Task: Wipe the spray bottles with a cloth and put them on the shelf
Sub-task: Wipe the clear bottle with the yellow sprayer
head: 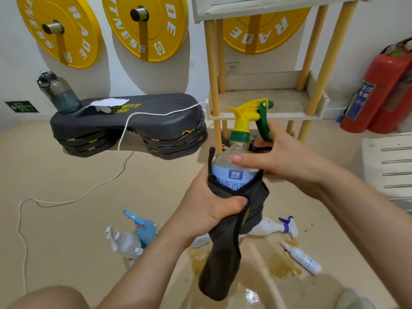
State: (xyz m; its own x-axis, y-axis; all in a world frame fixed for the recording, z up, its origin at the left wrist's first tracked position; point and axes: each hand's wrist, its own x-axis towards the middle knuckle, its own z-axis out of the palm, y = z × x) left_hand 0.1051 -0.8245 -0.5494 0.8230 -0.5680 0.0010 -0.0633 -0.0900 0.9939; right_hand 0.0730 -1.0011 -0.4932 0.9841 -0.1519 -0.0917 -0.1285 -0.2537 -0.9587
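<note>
Knee [51, 297], bare, lower left corner. Left hand [211, 208]: fingers clamped on dark grey cloth [225, 253] wrapped round the lower body of the spray bottle [234, 176]; cloth tail hangs below. Right hand [283, 161]: thumb pressed on the bottle's shoulder, fingers curled behind it by the green trigger. Bottle: clear, blue label, yellow-green head, upright, held in the air before the wooden shelf [265, 101]. Floor [66, 175]: blue spray bottle [142, 228], clear bottle [126, 243], white spray bottle [274, 227], slim white can [301, 257], all lying down.
</note>
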